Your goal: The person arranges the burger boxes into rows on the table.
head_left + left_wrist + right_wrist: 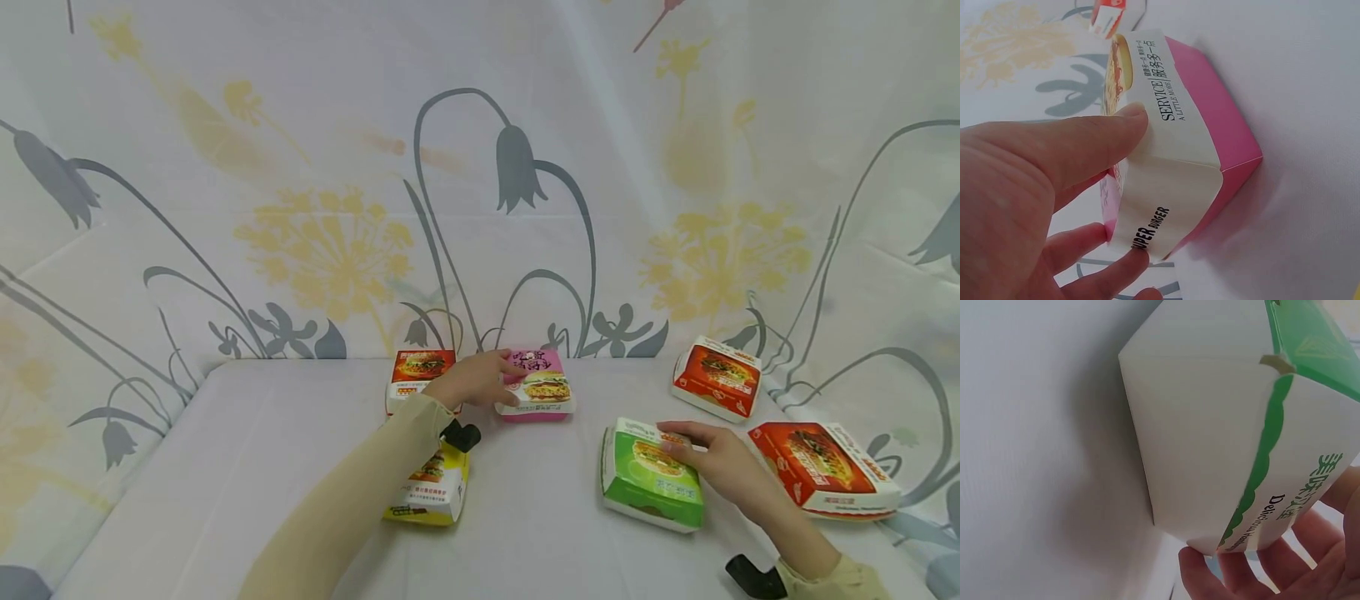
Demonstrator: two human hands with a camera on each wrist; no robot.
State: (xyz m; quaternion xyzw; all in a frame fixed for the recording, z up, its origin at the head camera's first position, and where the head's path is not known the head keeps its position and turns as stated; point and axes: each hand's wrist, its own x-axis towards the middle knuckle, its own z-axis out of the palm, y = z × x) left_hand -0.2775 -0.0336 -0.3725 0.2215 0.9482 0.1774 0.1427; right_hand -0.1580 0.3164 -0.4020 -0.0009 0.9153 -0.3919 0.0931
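In the head view, a pink burger box (543, 392) is seen on the white table (540, 542) at about 5 o'clock of the centre, and its lid and near left corner are touched by the left hand (476, 379). At its 9 o'clock, a red-and-white box (422, 365) is partly covered by that hand; at its 8 o'clock, a yellow box (432, 500) is partly hidden by the left sleeve (330, 508). At its 4 o'clock, a green box (647, 483) is held at its right side by the right hand (723, 462), with the thumb laid on top. From the green box, a smaller-looking red box (717, 379) is found at 1 o'clock and a larger-looking red box (821, 467) at 3 o'clock. The table is backed by a flowered cloth (465, 42). In the left wrist view, the left thumb is laid on the pink box's lid, beside "SERVICE", and two fingertips are rested by "SUPER BURGER" towards 7 o'clock; the fingers are spread loosely, not wrapped round the box. In the right wrist view, the green box is grasped by the right fingers, curled against its printed side at 5 o'clock; a shadow is cast towards 9 o'clock. Whether its base is touched by the table cannot be told.
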